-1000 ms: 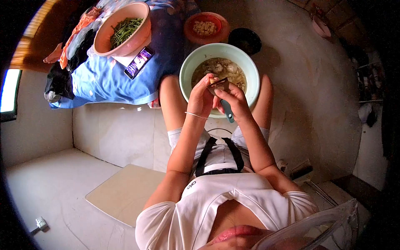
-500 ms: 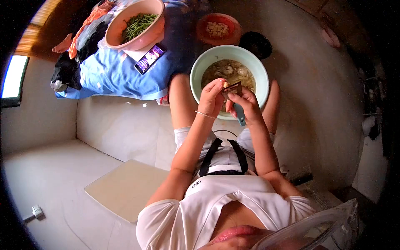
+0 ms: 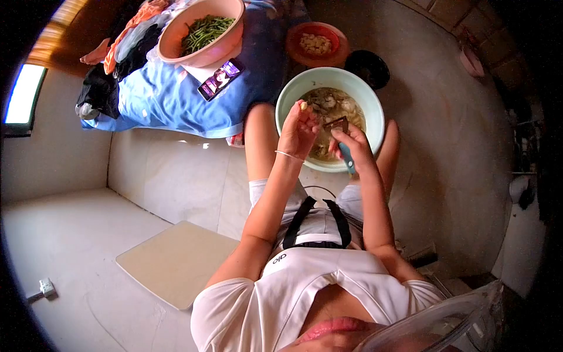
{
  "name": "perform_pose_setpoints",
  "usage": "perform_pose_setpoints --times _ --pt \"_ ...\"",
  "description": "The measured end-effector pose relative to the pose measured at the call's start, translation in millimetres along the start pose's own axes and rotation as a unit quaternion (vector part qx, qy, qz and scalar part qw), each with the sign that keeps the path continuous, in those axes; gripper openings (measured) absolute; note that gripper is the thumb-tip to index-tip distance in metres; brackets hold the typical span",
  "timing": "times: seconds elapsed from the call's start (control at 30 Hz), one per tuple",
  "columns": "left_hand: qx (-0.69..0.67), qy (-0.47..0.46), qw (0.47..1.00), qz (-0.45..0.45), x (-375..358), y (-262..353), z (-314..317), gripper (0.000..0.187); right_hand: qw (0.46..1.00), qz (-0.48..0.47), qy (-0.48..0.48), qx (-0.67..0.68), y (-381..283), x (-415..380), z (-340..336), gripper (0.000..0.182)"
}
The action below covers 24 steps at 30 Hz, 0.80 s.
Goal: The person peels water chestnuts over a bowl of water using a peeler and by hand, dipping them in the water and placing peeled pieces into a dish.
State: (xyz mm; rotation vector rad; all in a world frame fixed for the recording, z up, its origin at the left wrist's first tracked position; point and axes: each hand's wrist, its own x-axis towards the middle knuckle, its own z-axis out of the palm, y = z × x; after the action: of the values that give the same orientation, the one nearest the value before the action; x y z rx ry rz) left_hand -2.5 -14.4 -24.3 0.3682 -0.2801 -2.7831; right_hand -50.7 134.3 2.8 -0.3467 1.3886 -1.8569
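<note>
My left hand (image 3: 298, 134) is over the left side of a pale green basin (image 3: 377, 111), pinching a small, pale garlic clove (image 3: 304, 106) between thumb and fingertips. On the right, my right hand (image 3: 358, 144) is closed around the teal handle (image 3: 347, 157) of a small knife. Its short, wide dark blade (image 3: 336, 124) points up and left, apart from the clove. Below both hands, the basin holds cloudy brownish water with garlic bulbs (image 3: 348, 105) and loose skins in it. The basin stands between my legs.
Behind the basin are a red bowl (image 3: 337, 40) of pale cloves and a black bowl (image 3: 384, 73). To the left, a pink basin (image 3: 170, 53) of green beans (image 3: 205, 34) and a lit phone (image 3: 220, 80) rest on blue cloth (image 3: 158, 102). A beige board (image 3: 176, 264) lies on the floor.
My hands have moved apart. The left hand has turned and lifted the clove away from the blade, while the right hand has shifted slightly right with the knife. The whole view has shifted a little.
</note>
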Motion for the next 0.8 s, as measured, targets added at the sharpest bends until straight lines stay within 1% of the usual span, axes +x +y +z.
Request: perform_pose_setpoints --times 0.07,0.13,0.17,0.2,0.23,0.27,0.3,0.4,0.43,0.5,0.53,0.6,0.63,0.67,0.7,0.73,0.8 --pt "0.044 0.001 0.999 -0.015 9.0 2.0 -18.2 0.013 0.986 0.026 0.037 -0.161 41.6 42.2 -49.0 0.027" --pt "0.045 0.015 0.999 -0.014 9.0 1.9 -18.4 0.012 0.964 0.064 0.038 -0.256 57.1 57.2 -68.0 0.019" --pt "0.050 0.020 0.998 -0.015 12.3 2.2 -23.0 0.013 0.933 0.099 0.017 -0.344 64.3 65.1 -80.5 0.023" --pt "0.056 0.025 0.998 -0.018 14.6 1.8 -27.6 0.013 0.933 0.099 0.017 -0.344 78.0 73.5 -89.1 0.023" --pt "0.056 0.024 0.998 -0.017 16.1 1.8 -32.1 0.013 0.852 0.053 0.013 -0.521 92.8 82.7 -95.7 0.025" --pt "0.070 0.018 0.997 -0.025 16.6 2.2 -34.1 0.013 0.737 0.004 0.008 -0.676 90.6 84.6 -89.5 0.028" --pt "0.083 0.013 0.996 -0.035 17.1 1.0 -36.1 0.013 0.750 0.070 0.009 -0.658 86.7 83.8 -87.2 0.032" --pt "0.099 -0.002 0.995 -0.030 17.6 -0.9 -31.6 0.014 0.739 0.060 -0.013 -0.671 96.5 83.3 -80.9 0.032" --pt "0.125 0.042 0.991 -0.036 15.9 -3.1 -28.4 0.014 0.739 0.058 -0.015 -0.671 102.5 86.1 -81.2 0.032" --pt "0.126 0.041 0.990 -0.041 17.4 -5.7 -29.8 0.013 0.710 0.041 0.034 -0.702 114.4 88.6 -85.0 0.034" --pt "0.126 0.040 0.990 -0.046 16.8 -5.7 -31.7 0.013 0.711 0.042 0.032 -0.702 119.3 89.5 -88.7 0.034" --pt "0.131 0.045 0.989 -0.053 17.9 -6.5 -35.4 0.014 0.773 0.043 -0.037 -0.632 108.7 83.9 -83.6 0.037" --pt "0.125 0.028 0.990 -0.053 17.8 -8.2 -37.4 0.014 0.773 0.045 -0.037 -0.632 112.0 85.6 -86.4 0.037" --pt "0.119 0.009 0.992 -0.051 18.4 -9.1 -37.7 0.014 0.741 0.041 -0.021 -0.670 116.2 91.5 -90.4 0.037" --pt "0.119 0.009 0.992 -0.051 18.8 -9.7 -37.8 0.014 0.707 0.036 -0.006 -0.706 120.5 95.4 -94.3 0.036" --pt "0.120 0.020 0.991 -0.056 18.8 -10.6 -38.0 0.014 0.707 0.036 -0.006 -0.706 125.5 97.0 -98.2 0.036" --pt "0.121 0.031 0.990 -0.060 20.9 -12.6 -42.1 0.014 0.680 0.100 -0.009 -0.726 122.8 98.5 -95.3 0.036"
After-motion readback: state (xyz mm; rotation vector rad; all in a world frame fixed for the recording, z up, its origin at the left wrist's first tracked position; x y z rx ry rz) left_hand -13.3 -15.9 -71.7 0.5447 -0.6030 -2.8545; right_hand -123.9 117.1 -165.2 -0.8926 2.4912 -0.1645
